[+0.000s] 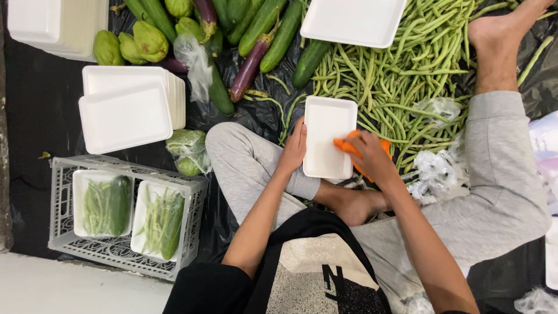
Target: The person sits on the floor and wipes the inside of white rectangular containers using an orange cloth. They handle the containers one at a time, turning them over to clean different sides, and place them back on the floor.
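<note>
**Tray steadied and wiped over the lap**

Seated on black plastic sheeting on the floor, legs crossed. Left hand clamped on the left edge of an empty white foam tray, fingers curled round the rim. Right hand pressed on the tray's right side, fingers closed on an orange cloth. Tray held just above the knees, beside the heap of green beans.

Nearby: cucumbers, a purple eggplant, pale green chayotes, 2 stacks of spare foam trays, and a grey crate holding 2 filled, wrapped trays. Crumpled plastic film by the right knee.

Possible trouble, as a judgement: foam cracks easily, so too much push from the cloth against a 1-sided grip could snap or dent the rim. Cloth possibly damp, hard to tell from here; moisture left behind could spoil the packed vegetables.
</note>
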